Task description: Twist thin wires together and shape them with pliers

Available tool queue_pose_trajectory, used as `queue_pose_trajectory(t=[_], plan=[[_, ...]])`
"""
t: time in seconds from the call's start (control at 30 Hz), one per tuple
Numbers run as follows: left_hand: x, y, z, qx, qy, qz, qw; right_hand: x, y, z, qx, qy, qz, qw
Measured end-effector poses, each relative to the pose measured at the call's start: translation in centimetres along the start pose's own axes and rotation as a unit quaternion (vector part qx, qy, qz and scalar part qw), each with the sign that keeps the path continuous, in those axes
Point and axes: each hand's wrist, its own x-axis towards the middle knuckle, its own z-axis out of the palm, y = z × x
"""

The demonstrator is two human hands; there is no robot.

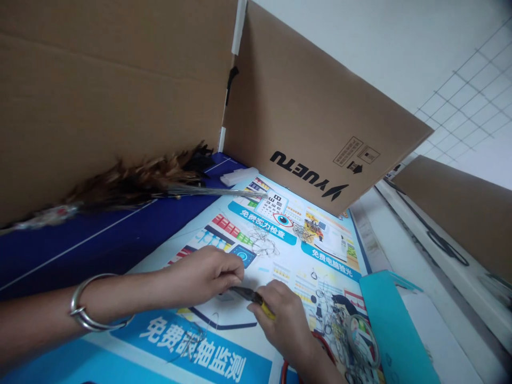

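Observation:
My right hand (284, 314) is closed around a pair of pliers (247, 294) with dark jaws and yellow on the handle. The jaws point left, up to the fingertips of my left hand (216, 272). Those fingers are pinched together, and whatever they hold is too small or hidden to make out. A metal bangle (78, 306) circles my left wrist. Below the left hand, thin loose wire pieces (194, 338) lie on the printed sheet (168, 368). Farther off is another small tangle of wire (264, 242).
Brown feathers (140, 178) and a bundle of straight wires (216, 191) lie along the left cardboard panel (112, 96). Another cardboard panel (296, 122) stands behind. At right are coiled wire (362, 341), a red-handled object (285, 370) and a teal box (394, 325).

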Motion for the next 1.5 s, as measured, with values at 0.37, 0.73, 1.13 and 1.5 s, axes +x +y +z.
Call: queue_pose_trajectory(t=[0.37, 0.73, 1.13, 1.5], plan=[[1.3, -2.4, 1.9, -0.319, 0.011, -0.105, 0.942, -0.2, -0.2, 0.9, -0.151, 0.106, -0.039, 0.982], [1.0, -2.1, 0.7, -0.235, 0.010, -0.054, 0.970, -0.1, 0.3, 1.0, 0.016, 0.081, 0.005, 0.997], [1.5, -2.7, 1.8, -0.379, -0.003, -0.122, 0.917, -0.2, 0.1, -0.3, -0.270, 0.121, -0.138, 0.945], [1.7, -2.5, 2.1, -0.410, -0.008, -0.144, 0.901, -0.2, -0.1, -0.3, -0.301, 0.131, -0.145, 0.933]])
